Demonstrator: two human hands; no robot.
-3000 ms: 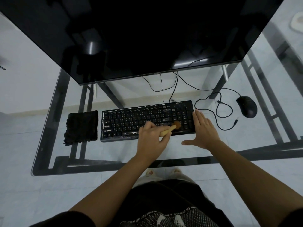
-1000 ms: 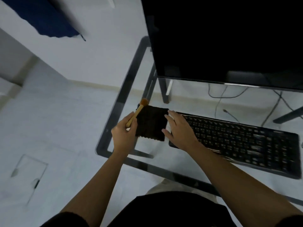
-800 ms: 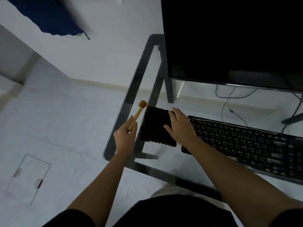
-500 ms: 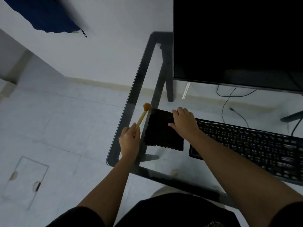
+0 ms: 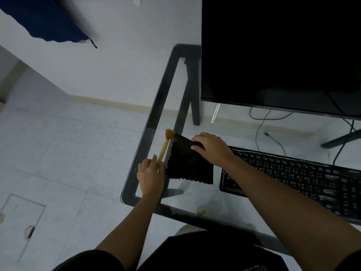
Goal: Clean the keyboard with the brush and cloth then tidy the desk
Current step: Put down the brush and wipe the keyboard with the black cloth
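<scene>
Left hand (image 5: 150, 178): fingers curled, gripping brush (image 5: 165, 146) handle, by desk (image 5: 151, 122) left edge. Right hand (image 5: 212, 147): fingers curled over cloth (image 5: 185, 165) far edge. Cloth just beside keyboard (image 5: 297, 175); bare glass nearer.

The left hand (image 5: 150, 178) pinches the lower end of a slim wooden-handled brush with orange bristles (image 5: 163, 148). The brush points away along the left edge of the glass table (image 5: 154, 114), just beside a black textured cloth (image 5: 185, 165). The right hand (image 5: 212, 146) curls its fingers (image 5: 197, 147) over the cloth's far edge, which seems slightly raised. A black keyboard (image 5: 302, 178) lies right of the cloth, below a dark monitor (image 5: 273, 55).
</scene>
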